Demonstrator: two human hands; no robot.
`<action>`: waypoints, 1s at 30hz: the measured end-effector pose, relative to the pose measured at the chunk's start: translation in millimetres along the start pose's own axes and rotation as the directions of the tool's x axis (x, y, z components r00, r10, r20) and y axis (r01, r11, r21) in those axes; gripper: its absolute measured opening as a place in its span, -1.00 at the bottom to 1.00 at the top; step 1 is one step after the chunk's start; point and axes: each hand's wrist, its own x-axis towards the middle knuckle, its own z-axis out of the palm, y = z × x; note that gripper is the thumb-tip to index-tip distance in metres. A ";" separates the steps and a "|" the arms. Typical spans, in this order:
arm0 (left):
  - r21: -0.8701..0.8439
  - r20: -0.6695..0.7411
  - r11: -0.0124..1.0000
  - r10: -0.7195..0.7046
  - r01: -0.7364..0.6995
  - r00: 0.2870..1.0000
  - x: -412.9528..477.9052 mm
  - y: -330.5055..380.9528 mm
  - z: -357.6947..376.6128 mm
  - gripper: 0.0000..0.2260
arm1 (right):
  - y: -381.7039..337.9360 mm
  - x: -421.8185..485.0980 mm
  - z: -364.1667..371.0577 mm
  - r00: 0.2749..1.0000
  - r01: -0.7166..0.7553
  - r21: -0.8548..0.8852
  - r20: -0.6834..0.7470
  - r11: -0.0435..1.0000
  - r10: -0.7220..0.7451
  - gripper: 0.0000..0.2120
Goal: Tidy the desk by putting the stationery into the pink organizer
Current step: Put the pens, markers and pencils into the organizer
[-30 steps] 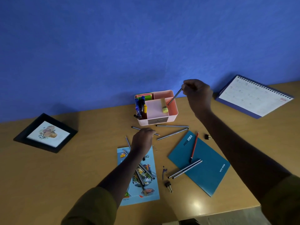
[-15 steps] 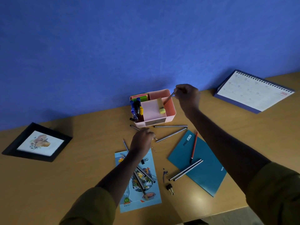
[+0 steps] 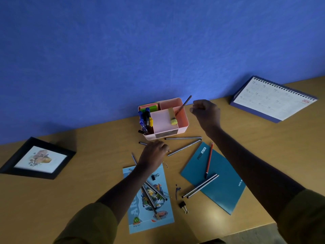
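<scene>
Pencil leans in pink organizer, apart from right grip.

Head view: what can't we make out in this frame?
Head view only.
Left hand: its back hides the fingertips; grip on the pencil beneath unclear.
Right hand: blurred; cannot tell if it pinches anything.
Calendar: print too small to read.
Pink organizer: compartment floors hidden by its walls and pens.
Booklet: pencils on it partly covered by the left forearm.
</scene>
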 end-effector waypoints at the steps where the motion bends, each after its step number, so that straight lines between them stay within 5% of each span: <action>1: -0.020 -0.018 1.000 0.001 -0.002 1.000 -0.1 1.8 -0.4 -0.76 | 5.1 -6.0 -0.8 1.000 -0.001 -0.011 0.004 1.000 0.001 -0.85; 11: -0.211 -0.331 0.974 0.007 -0.081 0.944 6.9 35.7 -52.3 -0.80 | 72.0 -60.6 2.7 0.953 0.245 -0.255 0.242 0.935 -0.184 -0.90; 18: -0.527 -0.455 0.847 -0.220 -0.062 0.863 30.1 50.6 -123.5 -0.73 | 85.5 -88.9 42.4 0.773 0.573 -0.387 0.548 0.723 -0.320 -0.88; 24: -0.838 -0.460 0.522 -0.514 -0.161 0.724 55.9 56.8 -181.5 -0.84 | 66.0 -114.7 72.3 0.620 0.761 -0.469 0.730 0.449 -0.288 -0.69; 30: -0.806 -0.505 0.575 -0.546 -0.139 0.668 86.3 47.1 -182.2 -0.88 | 62.8 -122.9 78.4 0.598 0.788 -0.514 0.770 0.338 -0.223 -0.78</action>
